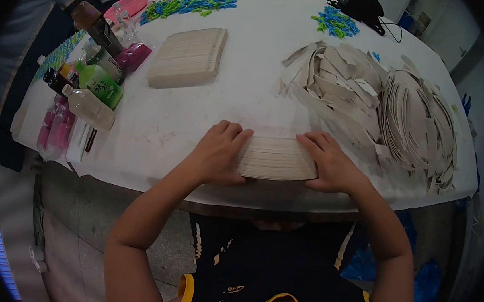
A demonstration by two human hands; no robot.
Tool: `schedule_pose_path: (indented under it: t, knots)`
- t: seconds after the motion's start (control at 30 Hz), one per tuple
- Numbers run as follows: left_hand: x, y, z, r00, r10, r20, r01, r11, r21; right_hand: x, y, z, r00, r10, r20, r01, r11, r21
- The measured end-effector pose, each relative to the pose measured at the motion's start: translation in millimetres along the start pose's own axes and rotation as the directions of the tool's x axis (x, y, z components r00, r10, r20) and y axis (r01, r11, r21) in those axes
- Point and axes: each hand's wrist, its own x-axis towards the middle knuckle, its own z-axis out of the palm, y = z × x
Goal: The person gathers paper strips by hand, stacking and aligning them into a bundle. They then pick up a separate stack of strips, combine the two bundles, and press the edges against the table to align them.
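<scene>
Near the table's front edge, a stack of beige fabric strips [277,157] lies between my two hands. My left hand [222,152] grips the stack's left end, thumb low and fingers over the far side. At the right end, my right hand [330,163] holds it the same way. The strips' long edges face me in fine parallel lines. Farther back on the left sits a larger neat stack of the same beige strips [187,56]. To the right are a loose tangled pile of beige strips [339,90] and a coiled bundle of strips [415,117].
Several bottles crowd the left side, among them a green bottle [99,84] and a clear bottle [89,108]. A pink basin [129,4] stands behind them. Blue and green small pieces [194,6] lie at the back, near a black bag [362,11] at right.
</scene>
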Motion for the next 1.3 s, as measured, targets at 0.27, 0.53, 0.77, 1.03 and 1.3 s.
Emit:
schedule_pose_path:
  t: [0.27,0.53,0.77,1.03,1.3]
  knots:
    - [-11.8,-9.6,-1.6,0.999,-0.005,0.041,0.007,0.998,-0.057,9.2,-11.7,-11.0,0.991,0.094,0.093,-0.072,0.973,-0.218]
    - [-14.3,-39.8,-17.9,1.0,0.009,0.026,-0.002,0.965,-0.261,50.1,-33.2,-25.6,0.988,0.033,0.154,-0.012,0.991,-0.133]
    - [21.4,-126.7,-32.1,0.83,-0.43,-0.355,0.259,0.861,-0.437,190.0,-27.9,-20.3,0.998,0.001,-0.059,0.004,0.996,0.085]
    - [31.4,-194.8,3.8,0.578,-0.504,-0.642,0.478,0.846,-0.235,370.0,-1.2,44.4,1.0,0.014,-0.004,-0.015,0.939,-0.343]
    - [37.9,-202.4,7.1,0.545,-0.441,-0.713,0.508,0.85,-0.138,419.0,5.3,68.2,0.988,0.123,0.089,-0.084,0.932,-0.351]
